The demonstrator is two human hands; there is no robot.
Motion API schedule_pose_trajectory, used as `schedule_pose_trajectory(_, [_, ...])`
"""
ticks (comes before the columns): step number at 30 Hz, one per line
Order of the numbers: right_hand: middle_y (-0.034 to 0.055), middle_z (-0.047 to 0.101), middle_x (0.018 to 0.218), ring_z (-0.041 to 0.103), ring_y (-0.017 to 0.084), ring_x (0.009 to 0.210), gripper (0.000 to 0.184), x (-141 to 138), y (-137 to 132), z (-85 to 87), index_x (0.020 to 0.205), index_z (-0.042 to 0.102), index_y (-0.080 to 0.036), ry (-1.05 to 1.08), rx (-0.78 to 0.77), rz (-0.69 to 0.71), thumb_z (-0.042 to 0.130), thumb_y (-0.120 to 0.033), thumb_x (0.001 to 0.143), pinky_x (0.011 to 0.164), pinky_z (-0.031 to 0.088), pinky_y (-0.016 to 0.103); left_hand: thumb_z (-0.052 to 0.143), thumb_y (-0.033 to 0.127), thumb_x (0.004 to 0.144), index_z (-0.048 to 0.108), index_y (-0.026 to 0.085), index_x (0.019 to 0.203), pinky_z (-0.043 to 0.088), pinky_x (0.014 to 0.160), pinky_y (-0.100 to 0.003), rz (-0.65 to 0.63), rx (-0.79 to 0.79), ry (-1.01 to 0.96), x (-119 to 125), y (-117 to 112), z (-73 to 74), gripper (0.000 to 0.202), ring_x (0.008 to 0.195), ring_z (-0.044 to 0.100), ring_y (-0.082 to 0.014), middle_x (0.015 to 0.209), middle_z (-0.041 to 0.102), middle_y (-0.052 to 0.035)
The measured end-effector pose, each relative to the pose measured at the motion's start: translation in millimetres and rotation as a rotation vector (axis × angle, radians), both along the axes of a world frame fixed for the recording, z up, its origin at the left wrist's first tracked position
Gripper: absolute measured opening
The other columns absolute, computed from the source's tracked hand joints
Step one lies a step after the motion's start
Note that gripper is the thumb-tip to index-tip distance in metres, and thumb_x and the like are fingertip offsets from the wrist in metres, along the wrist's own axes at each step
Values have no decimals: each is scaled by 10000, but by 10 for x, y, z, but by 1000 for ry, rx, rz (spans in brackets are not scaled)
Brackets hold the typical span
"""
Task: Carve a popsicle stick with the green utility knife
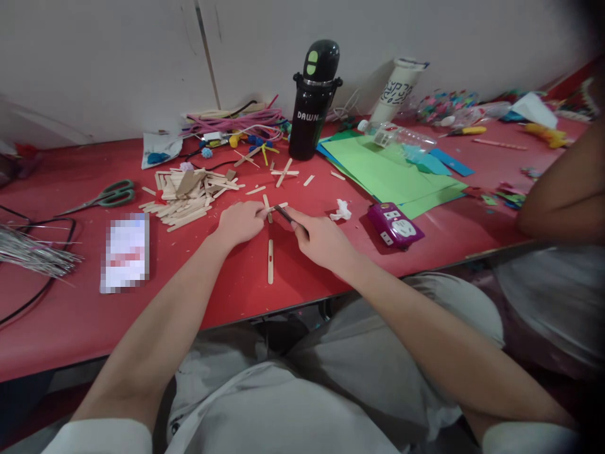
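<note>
My left hand [242, 222] is closed in a pinch on a thin wooden craft stick [271, 210] over the red table. In my right hand [322, 241] is a slim dark tool, perhaps a craft knife [284, 214], its tip against the stick beside my left fingertips. Another craft stick [266, 200] lies crosswise just beneath. Nearer the table's front edge rests a craft stick with a slot cut in it [270, 261]. A pile of craft sticks [189, 200] is left of my left hand, and crossed sticks [284, 173] lie behind my hands.
A black bottle [309, 104] stands at the back. Right of my hands are crumpled tissue [341, 210], a purple device [395, 226] and green paper sheets [382, 167]. Scissors [111, 194], a blurred phone-like rectangle [125, 253] and wires [35, 250] lie left. Another person's arm [562, 183] rests at right.
</note>
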State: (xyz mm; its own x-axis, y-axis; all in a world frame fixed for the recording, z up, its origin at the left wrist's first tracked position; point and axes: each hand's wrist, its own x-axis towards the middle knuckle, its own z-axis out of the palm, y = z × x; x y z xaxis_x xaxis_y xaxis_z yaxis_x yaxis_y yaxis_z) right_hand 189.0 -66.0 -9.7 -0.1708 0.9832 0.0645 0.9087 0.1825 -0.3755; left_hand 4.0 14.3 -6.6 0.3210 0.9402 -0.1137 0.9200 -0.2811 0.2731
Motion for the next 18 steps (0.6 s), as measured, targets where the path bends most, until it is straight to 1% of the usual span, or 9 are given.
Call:
schedule_pose_trajectory(3, [93, 755, 943, 665, 217, 732, 577, -9, 5, 12, 1543, 473, -247, -12, -14, -1, 427, -186, 971, 632, 409, 290, 392, 387, 968, 693, 251, 930, 485, 838, -386, -2, 1, 2, 0, -3, 0, 333, 1042, 662, -292, 1059, 750, -91])
schedule_pose_trajectory(10, [97, 758, 929, 677, 239, 742, 585, -14, 16, 12, 1542, 478, -256, -31, -15, -16, 424, -197, 962, 612, 396, 304, 382, 364, 971, 699, 251, 951, 489, 840, -377, 7, -2, 27, 10, -11, 12, 336, 1040, 666, -283, 1069, 750, -89])
schedule_pose_trajectory(18, [95, 763, 946, 684, 240, 753, 582, -13, 11, 7, 1540, 480, -263, -45, -13, -4, 421, -196, 965, 612, 393, 303, 386, 367, 971, 696, 248, 942, 489, 847, -376, -3, 2, 20, 1, 2, -4, 334, 1039, 663, -280, 1067, 750, -85])
